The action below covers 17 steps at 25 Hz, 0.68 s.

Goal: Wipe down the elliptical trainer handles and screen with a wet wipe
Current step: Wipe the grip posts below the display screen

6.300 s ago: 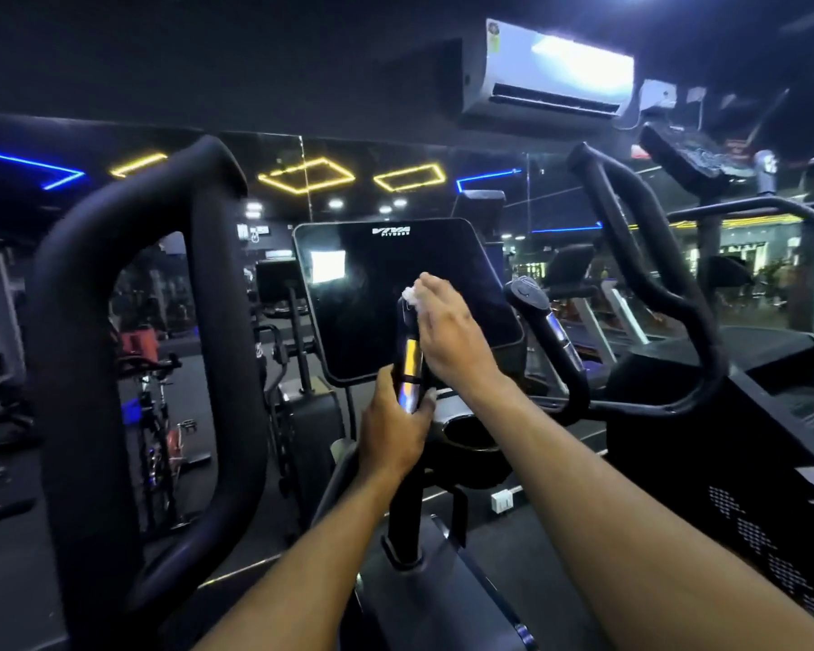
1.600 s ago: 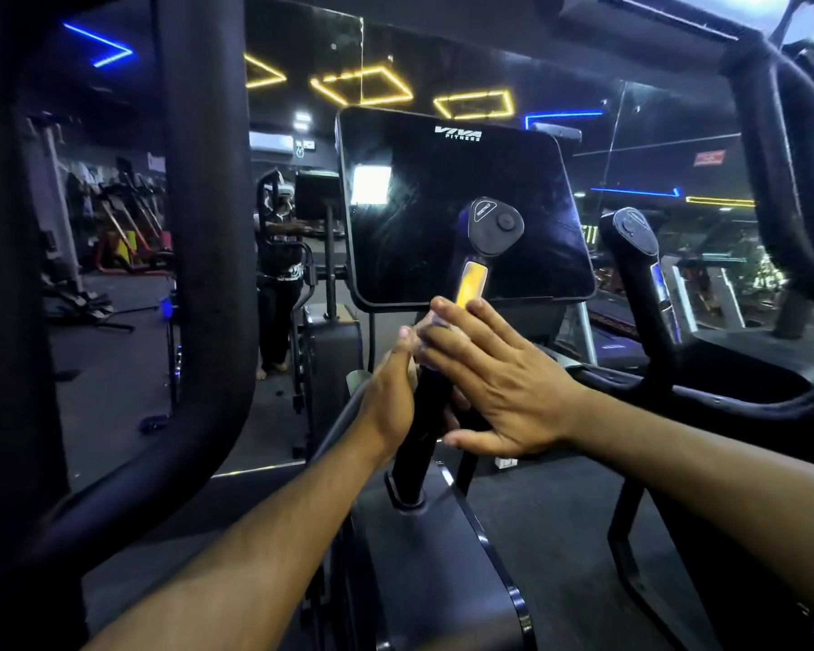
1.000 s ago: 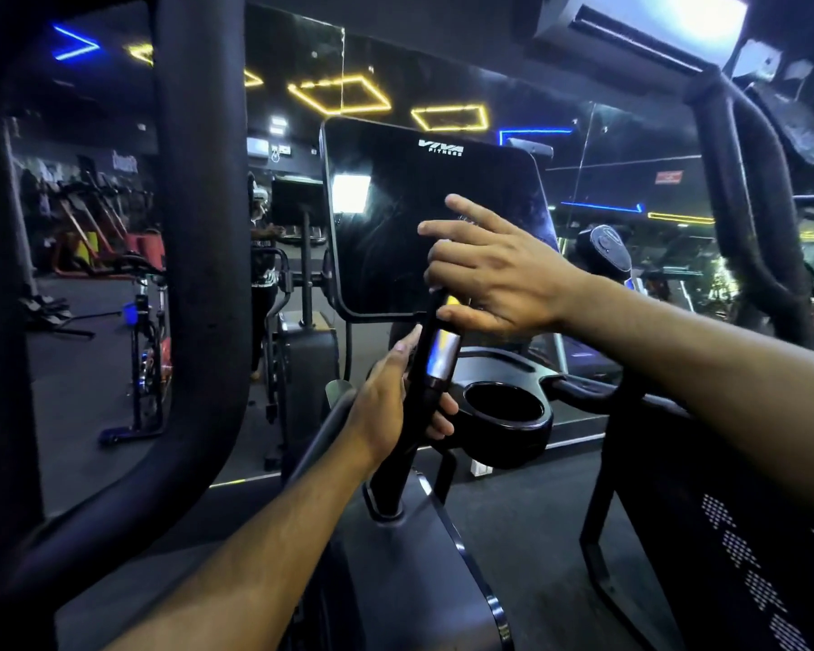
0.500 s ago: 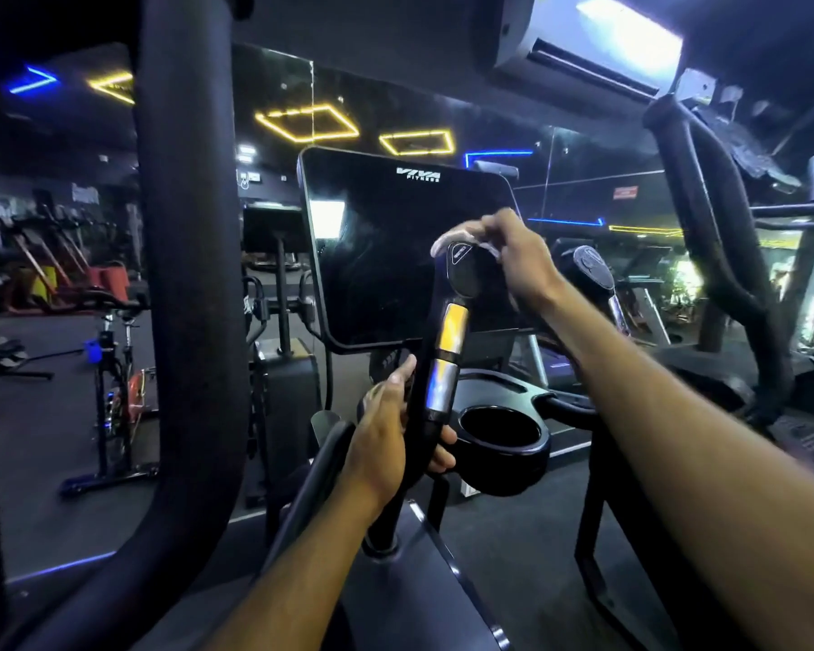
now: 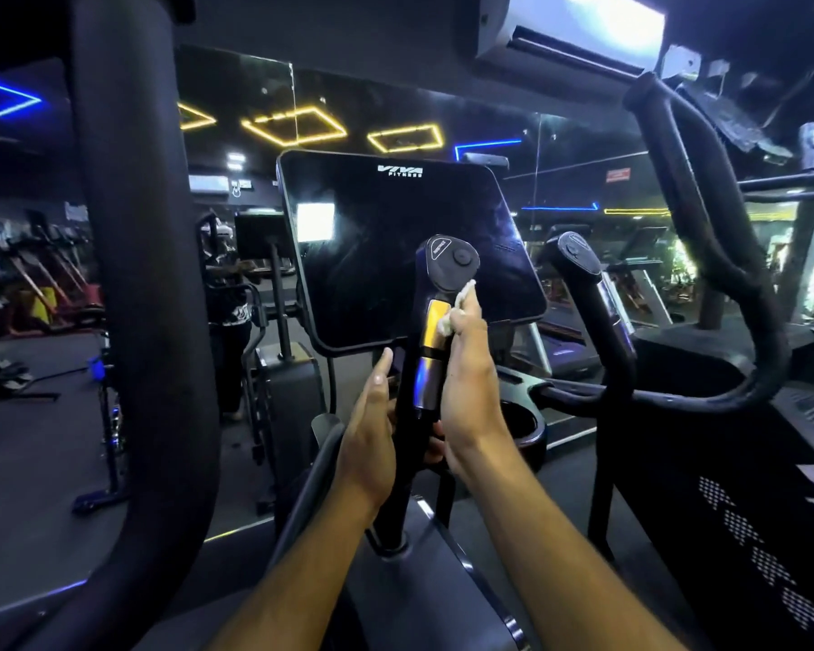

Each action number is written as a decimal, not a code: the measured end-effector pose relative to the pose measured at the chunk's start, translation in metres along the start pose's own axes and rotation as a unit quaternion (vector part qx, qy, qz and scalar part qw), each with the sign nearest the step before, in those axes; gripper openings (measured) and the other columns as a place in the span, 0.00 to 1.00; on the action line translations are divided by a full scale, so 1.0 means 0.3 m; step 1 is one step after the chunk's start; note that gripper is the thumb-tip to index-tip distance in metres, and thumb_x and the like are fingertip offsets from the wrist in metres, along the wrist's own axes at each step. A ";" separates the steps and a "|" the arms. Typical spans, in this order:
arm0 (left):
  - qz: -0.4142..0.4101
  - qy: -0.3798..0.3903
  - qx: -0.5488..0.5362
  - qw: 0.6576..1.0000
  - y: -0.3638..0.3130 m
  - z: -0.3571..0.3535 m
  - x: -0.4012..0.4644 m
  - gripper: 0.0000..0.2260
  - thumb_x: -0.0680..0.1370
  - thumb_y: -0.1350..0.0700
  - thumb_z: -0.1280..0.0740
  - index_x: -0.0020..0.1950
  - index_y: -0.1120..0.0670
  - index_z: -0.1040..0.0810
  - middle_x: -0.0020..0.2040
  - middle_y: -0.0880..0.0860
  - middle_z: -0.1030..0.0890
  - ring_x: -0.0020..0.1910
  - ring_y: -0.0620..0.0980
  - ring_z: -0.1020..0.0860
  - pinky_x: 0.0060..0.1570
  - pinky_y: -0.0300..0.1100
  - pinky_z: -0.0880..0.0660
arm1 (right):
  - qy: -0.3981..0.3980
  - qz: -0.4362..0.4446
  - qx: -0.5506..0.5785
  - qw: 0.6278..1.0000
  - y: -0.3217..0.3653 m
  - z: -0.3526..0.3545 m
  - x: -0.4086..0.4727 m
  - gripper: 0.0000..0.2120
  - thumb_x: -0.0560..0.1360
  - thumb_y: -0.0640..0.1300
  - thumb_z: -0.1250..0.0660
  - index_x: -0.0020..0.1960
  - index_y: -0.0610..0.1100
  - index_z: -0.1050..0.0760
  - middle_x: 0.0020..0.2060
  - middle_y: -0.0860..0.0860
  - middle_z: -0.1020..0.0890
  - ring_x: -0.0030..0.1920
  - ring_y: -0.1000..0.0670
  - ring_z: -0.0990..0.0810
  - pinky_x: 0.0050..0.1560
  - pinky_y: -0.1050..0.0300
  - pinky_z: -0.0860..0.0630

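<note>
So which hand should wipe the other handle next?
Probably the right hand: it already holds the wet wipe and is nearer the other handle. The left hand steadies this handle.

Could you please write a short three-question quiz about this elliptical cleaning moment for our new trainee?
1. True or false: the wet wipe is pressed against the screen.
2. Which hand holds the wipe: A) left hand B) right hand?
3. Fill in: the wipe touches the inner handle just below its round ____.

Key: 1. False, it is against the handle's metal sensor. 2. B. 3. cap.
</note>
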<state>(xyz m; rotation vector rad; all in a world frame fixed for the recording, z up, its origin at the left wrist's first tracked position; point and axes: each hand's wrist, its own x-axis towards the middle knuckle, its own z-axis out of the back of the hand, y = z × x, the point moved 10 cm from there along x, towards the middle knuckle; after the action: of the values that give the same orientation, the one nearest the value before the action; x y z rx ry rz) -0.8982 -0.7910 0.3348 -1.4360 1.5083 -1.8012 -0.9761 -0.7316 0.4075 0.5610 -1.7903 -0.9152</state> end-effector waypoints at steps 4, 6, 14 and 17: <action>-0.008 -0.025 0.010 1.000 0.001 0.020 0.002 0.20 0.89 0.50 0.52 0.79 0.48 0.31 0.45 0.35 0.14 0.47 0.33 0.17 0.55 0.39 0.19 | 0.016 -0.058 0.057 0.997 -0.036 0.007 -0.130 0.19 0.80 0.55 0.47 0.63 0.51 0.24 0.47 0.47 0.19 0.47 0.50 0.21 0.43 0.56 0.22; 0.010 -0.014 -0.038 0.999 -0.003 -0.002 -0.009 0.20 0.89 0.48 0.51 0.80 0.45 0.33 0.39 0.50 0.14 0.37 0.47 0.15 0.39 0.41 0.17 | 0.024 -0.096 0.087 0.991 0.009 0.008 -0.095 0.20 0.80 0.58 0.49 0.50 0.44 0.27 0.38 0.44 0.28 0.38 0.46 0.30 0.35 0.55 0.32; 0.022 -0.010 -0.083 0.996 -0.008 -0.011 -0.010 0.22 0.87 0.40 0.48 0.82 0.39 0.38 0.42 0.63 0.16 0.36 0.58 0.17 0.35 0.47 0.18 | 0.025 -0.166 0.114 0.979 -0.017 -0.001 -0.018 0.32 0.80 0.69 0.49 0.54 0.42 0.22 0.43 0.42 0.20 0.46 0.41 0.21 0.45 0.51 0.22; 0.015 -0.016 -0.102 0.995 -0.001 -0.011 -0.002 0.22 0.88 0.45 0.50 0.83 0.39 0.40 0.41 0.61 0.16 0.35 0.56 0.17 0.33 0.46 0.18 | 0.022 -0.173 0.156 0.972 -0.020 0.015 0.011 0.39 0.77 0.74 0.49 0.56 0.38 0.22 0.44 0.40 0.19 0.45 0.41 0.21 0.46 0.50 0.22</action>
<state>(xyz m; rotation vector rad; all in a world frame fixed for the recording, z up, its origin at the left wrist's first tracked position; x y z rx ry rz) -0.9008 -0.7887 0.3351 -1.5169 1.7302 -1.6378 -0.9818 -0.7359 0.4037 1.1129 -1.8404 -0.8443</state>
